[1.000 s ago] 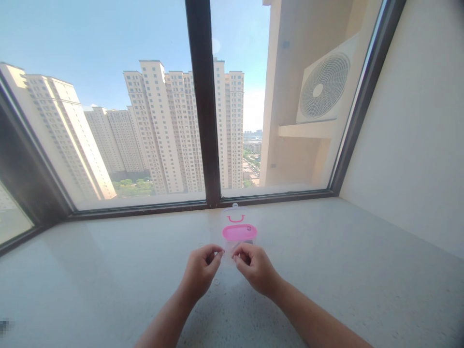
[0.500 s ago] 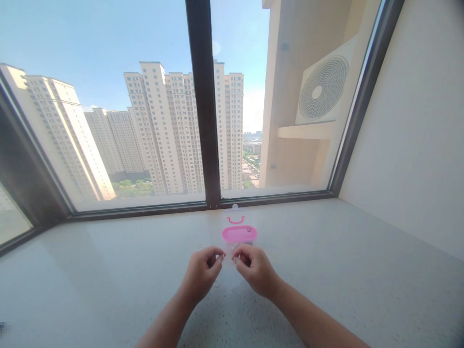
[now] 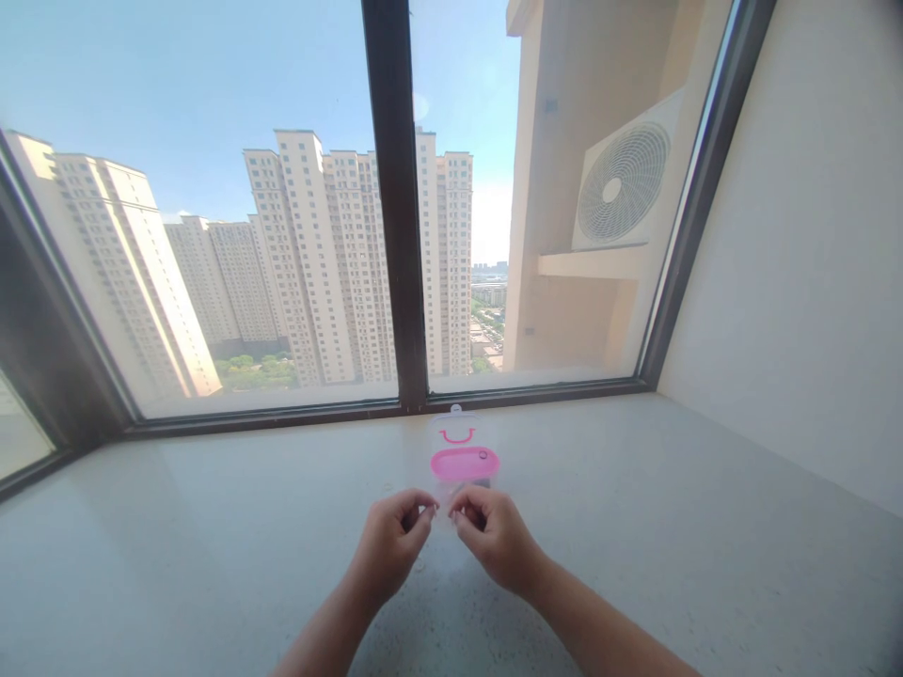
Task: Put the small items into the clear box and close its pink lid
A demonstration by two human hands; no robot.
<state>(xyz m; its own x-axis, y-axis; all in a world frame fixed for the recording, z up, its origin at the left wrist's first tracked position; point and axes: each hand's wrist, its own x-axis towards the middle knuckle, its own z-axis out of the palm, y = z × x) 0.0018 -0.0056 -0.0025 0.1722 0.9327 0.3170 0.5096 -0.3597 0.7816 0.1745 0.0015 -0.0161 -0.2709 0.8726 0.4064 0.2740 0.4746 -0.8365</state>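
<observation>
My left hand (image 3: pixel 395 541) and my right hand (image 3: pixel 494 536) face each other low over the pale sill, a small gap between their fingertips. Thumb and forefinger are pinched together on each hand. Whatever they hold is too small to make out. Just beyond the fingers stands a small clear plastic box with a pink oval tray (image 3: pixel 455 464) in its top. A small dark ring (image 3: pixel 483 455) lies at the tray's right end. Its clear lid (image 3: pixel 456 426), with a pink handle, lies tipped back toward the window. My hands hide part of the box's front.
The pale speckled sill (image 3: pixel 246 555) spreads to both sides. Faint small rings lie on it near my left hand. A dark window frame (image 3: pixel 339 414) runs along the back, and a white wall (image 3: pixel 797 282) rises at the right.
The camera view has shifted slightly, so the box and hands sit a little lower in the picture. Both hands keep the same pinched pose, with hardly any other movement.
</observation>
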